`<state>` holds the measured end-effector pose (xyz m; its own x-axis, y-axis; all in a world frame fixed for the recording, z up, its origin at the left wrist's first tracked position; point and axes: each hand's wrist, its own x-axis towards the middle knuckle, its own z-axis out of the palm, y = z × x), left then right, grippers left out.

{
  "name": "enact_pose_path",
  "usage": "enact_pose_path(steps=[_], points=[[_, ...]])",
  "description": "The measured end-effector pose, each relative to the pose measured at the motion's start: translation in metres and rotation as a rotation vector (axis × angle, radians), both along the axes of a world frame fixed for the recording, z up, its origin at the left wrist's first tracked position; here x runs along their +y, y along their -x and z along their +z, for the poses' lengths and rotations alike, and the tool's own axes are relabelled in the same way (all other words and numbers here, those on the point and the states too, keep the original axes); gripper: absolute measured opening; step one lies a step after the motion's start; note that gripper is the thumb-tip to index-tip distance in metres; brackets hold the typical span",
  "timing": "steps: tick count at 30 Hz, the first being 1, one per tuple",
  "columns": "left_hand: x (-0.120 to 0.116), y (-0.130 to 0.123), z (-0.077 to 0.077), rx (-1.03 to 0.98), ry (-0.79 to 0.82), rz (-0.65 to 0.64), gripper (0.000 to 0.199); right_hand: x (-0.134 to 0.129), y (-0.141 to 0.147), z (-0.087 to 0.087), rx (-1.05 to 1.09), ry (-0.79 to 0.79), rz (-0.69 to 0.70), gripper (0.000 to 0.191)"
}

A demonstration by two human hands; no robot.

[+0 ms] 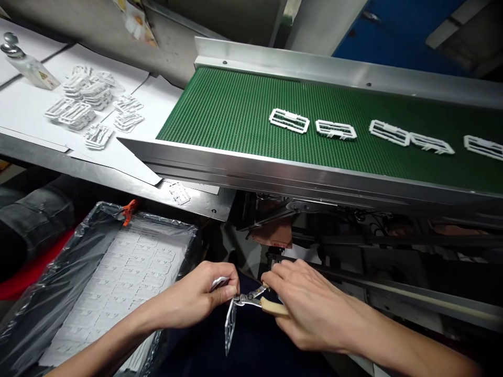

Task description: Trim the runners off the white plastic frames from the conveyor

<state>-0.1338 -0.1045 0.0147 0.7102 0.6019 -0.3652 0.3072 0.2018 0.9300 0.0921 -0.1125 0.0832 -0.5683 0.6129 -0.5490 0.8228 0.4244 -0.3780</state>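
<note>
My left hand [208,293] is closed on white plastic parts. One slotted white plastic part [231,327] hangs below its fingers. My right hand [306,303] grips cutting pliers [271,306] by their pale yellow handles. The jaws of the pliers point left and meet the white part beside my left fingertips. Whether the jaws are fully closed on it, I cannot tell. Both hands are held above a dark lap, in front of the conveyor.
A green conveyor belt [236,115] with metal side rails carries several white frames [288,120]. Stacks of white parts [78,99] and a pump bottle [29,65] stand on the paper-covered table. At lower left, a plastic-lined box [184,225] holds rows of parts. Someone's sleeve [39,214] shows beyond.
</note>
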Motion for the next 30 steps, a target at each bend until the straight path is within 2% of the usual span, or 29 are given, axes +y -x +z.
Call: enact_pose_path(steps=[7,11,13,16,19,22,24,27,30], points=[[0.003,-0.003,0.001,0.029,0.001,-0.037,0.017,0.013,0.012,0.013,-0.08,-0.087,0.121,0.007],[0.002,-0.004,-0.004,0.006,0.067,0.021,0.019,0.019,0.013,0.007,-0.113,-0.053,0.171,0.004],[0.0,-0.006,-0.009,-0.054,0.14,0.111,0.022,0.021,0.009,-0.001,-0.095,-0.023,0.097,0.006],[-0.008,-0.009,-0.022,-0.209,0.285,0.257,0.025,0.021,-0.003,-0.017,-0.073,0.082,-0.139,0.014],[-0.022,-0.015,-0.039,-0.339,0.407,0.305,0.032,0.017,-0.018,-0.029,-0.074,0.15,-0.367,0.021],[-0.035,-0.023,-0.054,-0.445,0.53,0.34,0.044,0.01,-0.029,-0.037,-0.061,0.129,-0.453,0.021],[-0.039,-0.03,-0.059,-0.51,0.598,0.422,0.045,0.005,-0.033,-0.04,-0.028,0.088,-0.429,0.017],[-0.037,-0.038,-0.058,-0.522,0.705,0.574,0.04,0.001,-0.034,-0.043,0.042,-0.026,-0.323,0.006],[-0.029,-0.043,-0.051,-0.458,0.834,0.613,0.047,0.004,-0.032,-0.044,0.077,-0.147,-0.207,0.017]])
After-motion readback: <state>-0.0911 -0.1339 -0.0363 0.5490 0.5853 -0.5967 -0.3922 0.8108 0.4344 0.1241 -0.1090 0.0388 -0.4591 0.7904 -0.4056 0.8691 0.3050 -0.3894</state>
